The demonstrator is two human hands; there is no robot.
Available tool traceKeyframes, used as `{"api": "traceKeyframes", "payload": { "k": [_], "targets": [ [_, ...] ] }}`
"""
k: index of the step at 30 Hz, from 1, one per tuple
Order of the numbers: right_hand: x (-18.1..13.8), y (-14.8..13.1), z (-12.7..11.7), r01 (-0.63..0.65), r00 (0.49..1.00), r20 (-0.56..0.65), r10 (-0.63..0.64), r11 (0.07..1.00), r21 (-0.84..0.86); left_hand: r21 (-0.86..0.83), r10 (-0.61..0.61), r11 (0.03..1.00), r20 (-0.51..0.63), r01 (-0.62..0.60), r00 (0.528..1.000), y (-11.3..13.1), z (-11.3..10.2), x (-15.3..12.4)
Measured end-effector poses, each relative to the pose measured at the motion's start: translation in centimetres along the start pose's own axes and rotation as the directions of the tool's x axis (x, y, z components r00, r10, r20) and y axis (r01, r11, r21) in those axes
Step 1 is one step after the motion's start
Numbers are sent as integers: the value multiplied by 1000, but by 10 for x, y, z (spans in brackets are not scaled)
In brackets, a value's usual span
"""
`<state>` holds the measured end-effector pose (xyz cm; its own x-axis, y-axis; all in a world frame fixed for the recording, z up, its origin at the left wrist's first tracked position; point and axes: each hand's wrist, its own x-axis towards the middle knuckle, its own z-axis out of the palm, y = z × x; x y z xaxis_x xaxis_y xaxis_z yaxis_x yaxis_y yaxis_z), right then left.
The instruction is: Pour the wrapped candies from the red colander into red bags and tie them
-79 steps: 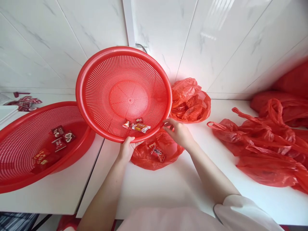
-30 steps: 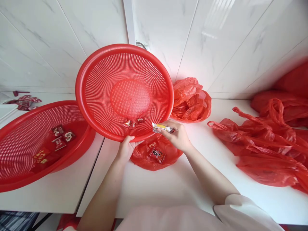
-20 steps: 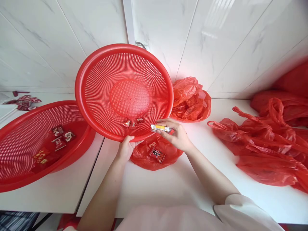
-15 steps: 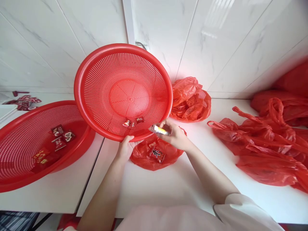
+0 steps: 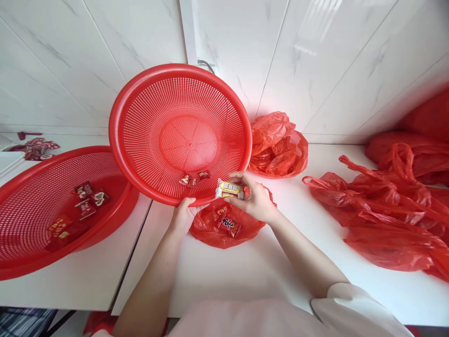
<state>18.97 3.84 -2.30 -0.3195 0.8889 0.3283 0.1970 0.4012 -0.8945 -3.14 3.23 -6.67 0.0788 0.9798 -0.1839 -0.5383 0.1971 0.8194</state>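
Note:
My left hand (image 5: 184, 216) grips the near rim of a round red plastic basket (image 5: 189, 110), which is tilted so its inside faces me. Low in that basket lie a few small red-wrapped snacks (image 5: 193, 179). My right hand (image 5: 253, 199) pinches a small snack packet (image 5: 230, 188) with a yellow and white label, just off the basket's lower right edge. Beneath both hands an open red plastic bag (image 5: 213, 234) rests on the table, holding a red packet (image 5: 229, 225) with black and white lettering.
A second red basket (image 5: 121, 196) on the left holds several small dark red packets (image 5: 86, 201). Behind it lie more wrapped packets (image 5: 35, 149). A crumpled red bag (image 5: 278, 147) sits by the wall, and several tied red bags (image 5: 389, 210) cover the right side.
My right hand has turned the yellow and white packet so that its printed face shows. The left hand and the tilted basket have hardly moved.

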Motion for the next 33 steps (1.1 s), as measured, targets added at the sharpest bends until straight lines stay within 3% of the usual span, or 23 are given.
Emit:
{"api": "traceKeyframes", "payload": {
  "k": [6, 16, 20, 23, 25, 33],
  "targets": [
    [-1, -7, -7, 120, 991, -14, -131, 940, -319, -5, 18, 1000, -1, -18, 1000, 0, 0, 1],
    [0, -2, -17, 213, 976, 66, -207, 854, -475, -43, 15, 999, -55, -17, 998, -1, -3, 4],
    [1, -2, -24, 162, 983, 150, -102, 864, -477, -57, 32, 998, -72, -36, 997, 0, -1, 3],
    [1, 0, -30, 127, 950, 310, 32, 868, -480, -54, 46, 997, -93, -52, 995, 1, -1, 4],
    [1, 2, -32, 132, 935, 350, 60, 856, -500, -44, 44, 998, -94, -49, 995, 0, -2, 4],
    [1, -7, -31, 175, 982, 141, -127, 890, -422, 12, -9, 1000, -25, 10, 1000, -3, 9, -4]
  ]
}}
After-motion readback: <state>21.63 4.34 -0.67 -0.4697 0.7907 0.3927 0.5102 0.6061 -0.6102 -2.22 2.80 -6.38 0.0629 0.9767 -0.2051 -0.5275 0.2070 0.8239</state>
